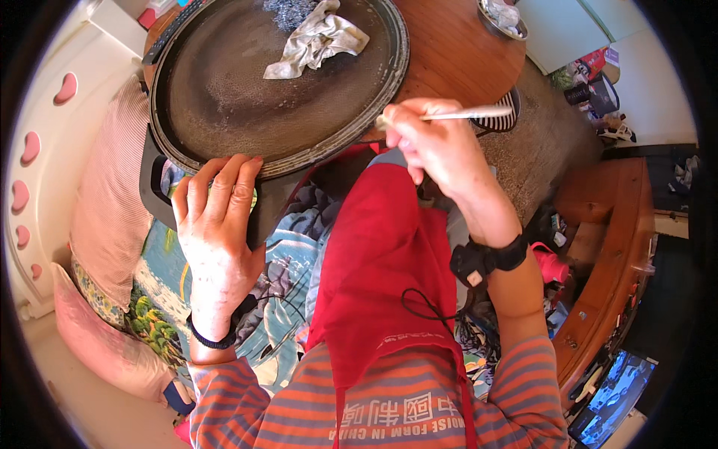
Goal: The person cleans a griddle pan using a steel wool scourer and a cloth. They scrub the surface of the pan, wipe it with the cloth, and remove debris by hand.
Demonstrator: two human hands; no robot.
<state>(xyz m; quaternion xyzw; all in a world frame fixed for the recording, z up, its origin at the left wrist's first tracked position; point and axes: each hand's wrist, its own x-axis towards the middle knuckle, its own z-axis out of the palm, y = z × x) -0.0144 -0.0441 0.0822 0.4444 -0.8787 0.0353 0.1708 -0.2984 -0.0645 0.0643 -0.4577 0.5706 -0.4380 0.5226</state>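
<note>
Your left hand lies flat on the near left edge of the big round pan. Its fingers are spread out and rest on the pan's rim. They press on it but do not close around anything. There is a dark band on that wrist.

Your right hand is at the near right edge of the pan. Its fingers are closed tight around a thin white stick. The stick points off to the right, and its near end is right at the pan's rim. I cannot tell if it touches the rim. A black strap sits on that wrist.

The pan is dark and wide, and it sits on a round wooden counter. The pan's near edge hangs over your lap. A crumpled white rag lies in the far part of the pan. A grey scrubber lies just beside the rag, at the far rim.

A small metal bowl sits on the counter, far to the right, well apart from the pan.

You wear a red apron over a striped shirt. A pink striped cushion lies to the left of the pan. A wooden shelf stands to the right, near a screen.
</note>
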